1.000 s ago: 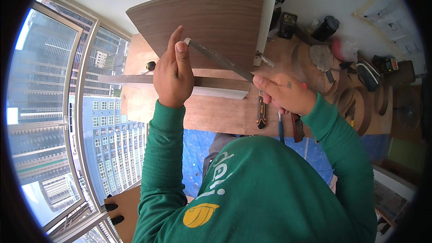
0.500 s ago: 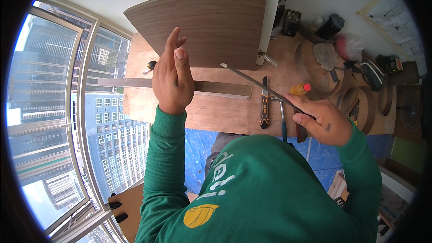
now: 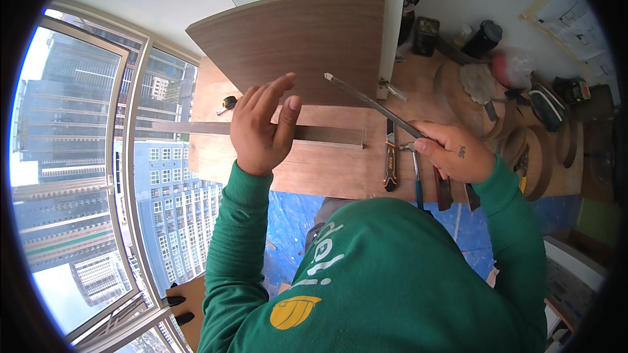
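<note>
My right hand (image 3: pixel 454 149) is closed around a long, thin, dark bar (image 3: pixel 373 103) that looks like a flat file. Its pale tip points up and left, in front of the brown wood-grain panel (image 3: pixel 301 46). My left hand (image 3: pixel 263 132) is open, fingers loosely bent and thumb apart, with nothing in it. Behind and below that hand a narrow brown wood-grain strip (image 3: pixel 327 136) lies across the wooden table (image 3: pixel 307 173), its left end reaching past the table toward the window. Whether the left hand touches the strip I cannot tell.
An orange-and-black utility knife (image 3: pixel 390 160) and a hammer (image 3: pixel 417 170) lie near the front edge. By the left hand sits a tape measure (image 3: pixel 228 102). Coiled edging strips (image 3: pixel 540 163), a black bottle (image 3: pixel 484 39) and a dark pouch (image 3: pixel 546 110) crowd the right side.
My left hand has turned, its upright fingers now leaning right and bent. My right hand has shifted slightly left and up with the bar, covering the yellow bottle with the red cap.
</note>
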The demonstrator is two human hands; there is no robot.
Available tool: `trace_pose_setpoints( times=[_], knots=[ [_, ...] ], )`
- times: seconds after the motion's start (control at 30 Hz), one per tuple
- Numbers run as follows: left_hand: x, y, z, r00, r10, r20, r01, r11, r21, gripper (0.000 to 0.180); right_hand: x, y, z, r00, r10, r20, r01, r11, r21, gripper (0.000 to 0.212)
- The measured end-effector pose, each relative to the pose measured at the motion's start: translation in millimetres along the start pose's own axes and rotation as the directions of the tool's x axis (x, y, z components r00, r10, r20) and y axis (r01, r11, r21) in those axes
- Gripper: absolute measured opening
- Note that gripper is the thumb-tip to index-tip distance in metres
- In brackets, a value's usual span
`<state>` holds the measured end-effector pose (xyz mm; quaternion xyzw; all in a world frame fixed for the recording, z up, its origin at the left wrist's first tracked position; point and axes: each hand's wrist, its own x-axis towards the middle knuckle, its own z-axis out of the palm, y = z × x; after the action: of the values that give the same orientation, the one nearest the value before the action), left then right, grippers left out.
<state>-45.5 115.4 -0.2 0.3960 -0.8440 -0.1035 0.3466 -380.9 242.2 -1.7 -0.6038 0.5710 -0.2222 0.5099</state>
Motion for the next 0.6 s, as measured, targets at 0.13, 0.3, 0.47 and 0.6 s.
trace_pose_setpoints(
  times=[0.13, 0.3, 0.47, 0.6],
  knots=[
    [2, 25, -4, 0.918, 0.237, 0.318, -0.218, 0.971, -0.093, 0.041, -19, 11, 13, 0.982, 0.178, -0.059, -0.159, 0.956, 0.246, 0.026],
    [11, 42, 13, 0.857, 0.348, 0.381, -0.260, 0.929, -0.264, 0.040, -30, 38, 35, 0.973, 0.171, -0.155, -0.104, 0.925, 0.366, 0.028],
    [15, 38, 15, 0.871, 0.349, 0.347, -0.240, 0.917, -0.319, 0.037, -30, 48, 52, 0.930, 0.067, -0.362, 0.071, 0.932, 0.355, 0.041],
    [12, 37, 16, 0.885, 0.304, 0.352, -0.214, 0.938, -0.271, 0.032, -32, 46, 56, 0.905, 0.043, -0.424, 0.098, 0.947, 0.307, 0.044]
  ],
)
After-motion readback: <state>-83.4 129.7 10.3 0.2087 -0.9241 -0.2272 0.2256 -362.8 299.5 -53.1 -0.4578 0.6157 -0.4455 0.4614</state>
